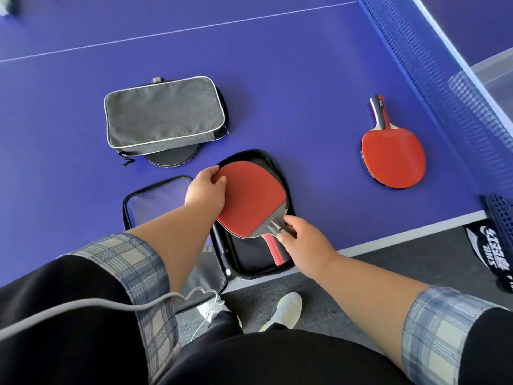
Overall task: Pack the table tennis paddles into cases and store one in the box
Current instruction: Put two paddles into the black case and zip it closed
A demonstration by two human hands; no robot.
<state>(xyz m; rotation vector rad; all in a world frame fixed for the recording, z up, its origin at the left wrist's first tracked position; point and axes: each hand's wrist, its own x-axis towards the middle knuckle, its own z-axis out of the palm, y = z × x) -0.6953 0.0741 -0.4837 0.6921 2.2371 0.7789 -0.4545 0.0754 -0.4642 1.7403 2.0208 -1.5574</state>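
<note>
A red paddle (251, 198) lies in the right half of an open black case (249, 259) at the table's near edge. My left hand (205, 190) grips the paddle's blade edge on the left. My right hand (302, 240) holds the paddle at the neck of its handle. The case's lid (151, 201) lies flat to the left. A second red paddle (392, 157) rests alone on the right of the table. A grey case (163, 115) sits further back, on top of a black paddle (173, 158) that pokes out beneath it.
The blue net (449, 87) runs along the right side, with a clear plastic box (497, 70) beyond it. The table's white edge (388, 240) is close to me. A black net clamp cover (491, 251) hangs at the right. A grey cable (111, 304) crosses my left sleeve.
</note>
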